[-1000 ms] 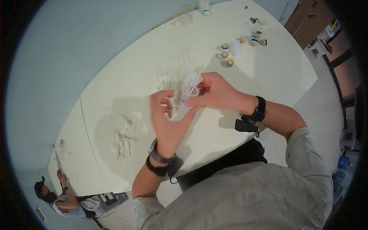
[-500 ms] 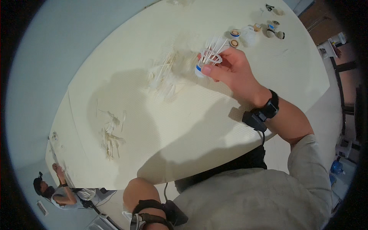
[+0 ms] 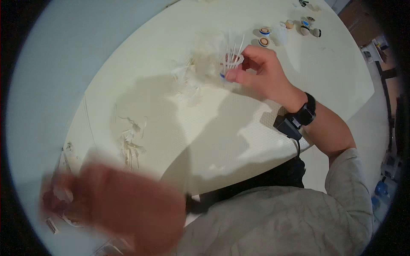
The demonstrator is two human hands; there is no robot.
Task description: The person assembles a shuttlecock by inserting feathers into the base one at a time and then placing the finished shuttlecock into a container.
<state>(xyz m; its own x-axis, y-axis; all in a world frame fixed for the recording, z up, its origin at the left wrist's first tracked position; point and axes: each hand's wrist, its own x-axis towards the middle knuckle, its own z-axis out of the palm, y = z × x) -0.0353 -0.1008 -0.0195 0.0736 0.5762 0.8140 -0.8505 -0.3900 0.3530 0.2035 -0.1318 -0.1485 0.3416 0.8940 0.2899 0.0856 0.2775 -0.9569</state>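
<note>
My right hand (image 3: 268, 76) is closed round a shuttlecock (image 3: 232, 62), fingertips at its base and lower skirt. Bare white quills fan upward from the shuttlecock, and a blue band rings its base. Low on the left, my left hand (image 3: 98, 192) is smeared by motion, so its fingers and anything in them cannot be made out. Just beyond it on the table lies a small heap of pale feather scraps (image 3: 132, 147). More pale scraps (image 3: 188, 79) are scattered left of the shuttlecock.
The pale curved table (image 3: 222, 128) fills the middle. At its far right stand two round blue-rimmed cork pieces (image 3: 264, 42), a whitish translucent piece (image 3: 279, 35) and several small rounded pieces (image 3: 305, 30). A black box with a cable (image 3: 288, 127) hangs by my right wrist.
My left hand has swung up from the bottom edge into the lower left, covering the co-worker seen there before. My right hand keeps the shuttlecock in nearly the same place.
</note>
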